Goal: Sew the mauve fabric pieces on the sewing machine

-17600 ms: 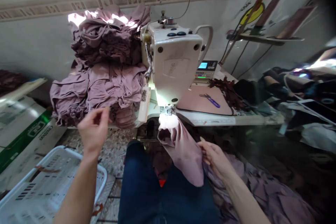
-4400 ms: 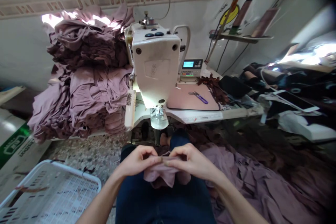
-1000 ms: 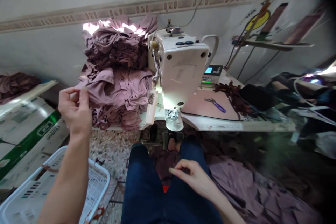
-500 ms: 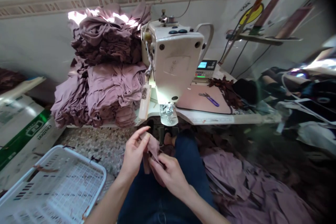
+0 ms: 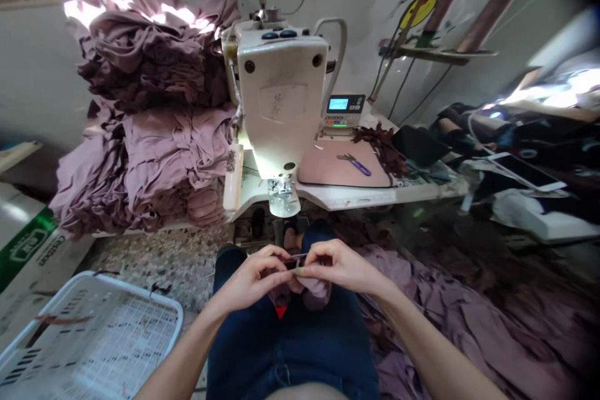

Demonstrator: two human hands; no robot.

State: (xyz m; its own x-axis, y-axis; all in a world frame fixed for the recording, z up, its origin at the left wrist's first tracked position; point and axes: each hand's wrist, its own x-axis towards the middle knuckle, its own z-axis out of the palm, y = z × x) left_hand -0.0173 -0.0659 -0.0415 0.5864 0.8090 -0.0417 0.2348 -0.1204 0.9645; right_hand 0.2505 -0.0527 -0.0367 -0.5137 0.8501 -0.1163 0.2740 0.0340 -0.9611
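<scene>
Over my jeans-clad lap (image 5: 290,350), my left hand (image 5: 250,275) and my right hand (image 5: 340,265) meet, their fingertips pinching a small piece of mauve knit fabric (image 5: 314,290) from both sides. Most of its upper edge is hidden by my fingers, and the rest hangs below them. Straight ahead, a white industrial sewing machine (image 5: 281,94) stands on its table, with its lit presser foot (image 5: 284,197) above and beyond my hands. Nothing lies under the foot.
Folded mauve garments (image 5: 154,112) are stacked high left of the machine. A white plastic basket (image 5: 94,331) sits at lower left, and loose mauve fabric (image 5: 469,319) covers the floor at right. Purple-handled snips (image 5: 354,164) lie on a pink mat (image 5: 344,165), and a phone (image 5: 525,170) lies further right.
My hands have moved from a vertical grip on the fabric to a level pinch, fingertips meeting above my lap. The fabric is bunched lower, and the view has shifted slightly.
</scene>
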